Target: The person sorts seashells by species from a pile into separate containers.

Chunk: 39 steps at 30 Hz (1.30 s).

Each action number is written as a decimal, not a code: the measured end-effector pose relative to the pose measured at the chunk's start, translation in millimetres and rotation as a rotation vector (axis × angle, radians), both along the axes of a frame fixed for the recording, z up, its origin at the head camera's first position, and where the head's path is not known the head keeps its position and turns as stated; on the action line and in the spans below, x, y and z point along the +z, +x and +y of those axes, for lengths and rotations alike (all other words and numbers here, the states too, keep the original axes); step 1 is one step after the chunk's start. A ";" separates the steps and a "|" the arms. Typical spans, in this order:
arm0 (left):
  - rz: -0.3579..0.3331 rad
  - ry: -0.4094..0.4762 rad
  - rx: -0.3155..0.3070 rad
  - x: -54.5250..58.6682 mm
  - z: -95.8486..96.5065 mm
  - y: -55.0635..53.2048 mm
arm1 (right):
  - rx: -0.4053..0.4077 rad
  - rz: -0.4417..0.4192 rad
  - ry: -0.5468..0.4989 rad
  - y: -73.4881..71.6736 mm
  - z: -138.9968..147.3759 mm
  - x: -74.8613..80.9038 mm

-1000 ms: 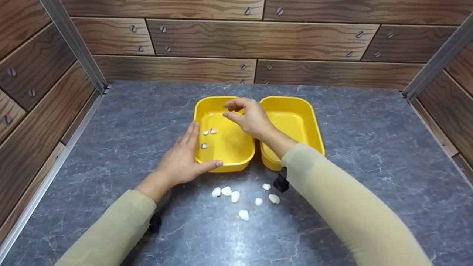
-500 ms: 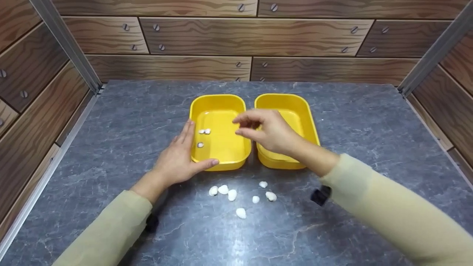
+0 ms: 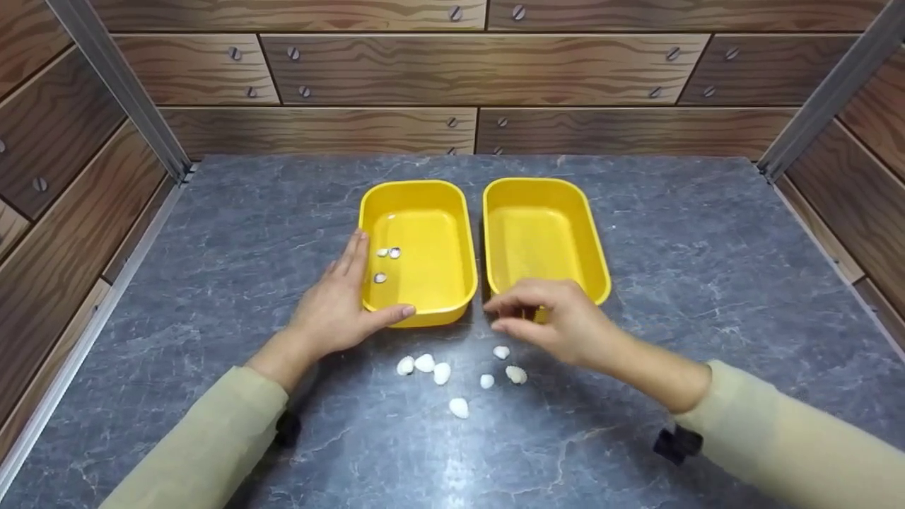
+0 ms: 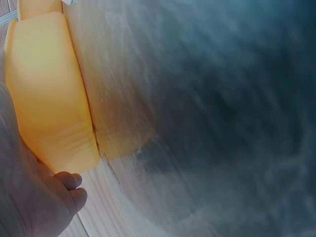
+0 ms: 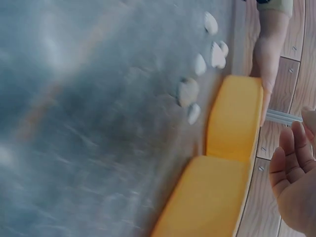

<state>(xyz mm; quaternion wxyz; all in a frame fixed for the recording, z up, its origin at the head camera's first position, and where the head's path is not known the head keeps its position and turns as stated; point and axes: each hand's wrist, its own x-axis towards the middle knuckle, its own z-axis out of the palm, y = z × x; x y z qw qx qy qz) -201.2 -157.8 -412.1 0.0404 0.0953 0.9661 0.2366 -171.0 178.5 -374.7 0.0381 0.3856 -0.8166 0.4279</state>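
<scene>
In the head view, my left hand [image 3: 329,311] rests against the near left corner of the left yellow bin [image 3: 431,283], fingers along its side and thumb at its front rim. Several small seashells [image 3: 380,278] lie inside, towards the left. Over the near edge of the right yellow bin [image 3: 541,240] hovers my right hand [image 3: 555,322], fingers loosely bent and nothing seen between them. Several white seashells [image 3: 459,408] lie just below it and to its left on the table. The right wrist view shows these seashells [image 5: 188,92] beside both bins.
The bins stand side by side with a narrow gap on a grey marbled tabletop [image 3: 283,191]. Wood-patterned panels [image 3: 481,71] enclose the back and sides, with metal corner posts [image 3: 120,88]. A black wrist camera [image 3: 677,444] sits at the right sleeve.
My right hand has moved from above the left bin, rightward and towards me, to the near edge of the right bin. My left hand stays on the left bin.
</scene>
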 end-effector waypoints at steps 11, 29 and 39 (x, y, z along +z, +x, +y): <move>0.024 0.002 -0.020 -0.7 0.2 -1.0 | -0.012 -0.033 0.025 18.6 15.3 -37.3; 0.010 0.008 -0.007 -0.2 -0.7 -1.1 | -0.114 -0.149 0.128 15.0 24.1 -63.2; 0.007 0.000 -0.010 -0.8 0.1 -0.9 | -0.198 -0.087 0.163 15.7 15.8 -67.4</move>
